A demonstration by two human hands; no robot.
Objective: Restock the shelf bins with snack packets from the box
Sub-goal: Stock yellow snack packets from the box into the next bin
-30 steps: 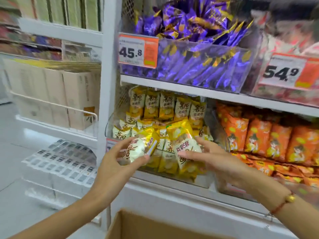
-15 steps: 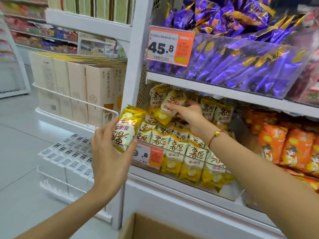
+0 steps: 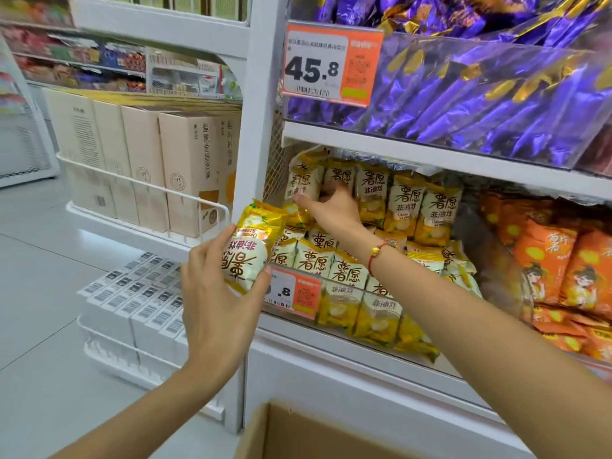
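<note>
Head view, looking down at white shelving. Left hand [image 3: 215,313], lower centre of frame, curled round a puffy yellow-and-white snack packet [image 3: 249,251]: thumb on its lower right edge, fingers behind the left side, glossy film crinkled at the yellow end, printed characters upside down. Held just in front of the white upright post, at the left corner of the clear plastic bin [image 3: 334,321]. Right hand [image 3: 331,207], mid-frame and deeper in the bin, pinching a second packet [image 3: 303,180] of the same kind at the back left, against the wire mesh side, tilted slightly. Red cord bracelet [image 3: 379,251] with a gold bead on that wrist. Hands apart, each gripping its own packet. Bin filled with matching packets: an upright row at the back, overlapping slanted ones toward the front, an orange price tag [image 3: 293,291] on the front wall. Brown cardboard box [image 3: 298,435] at the bottom edge, matte, only one corner showing. Upper right, shiny purple foil packets [image 3: 480,91] behind a clear bin front with another orange tag. Right edge, orange packets [image 3: 546,260]. Left side, tall cream cartons [image 3: 139,160] behind a white wire rail.
</note>
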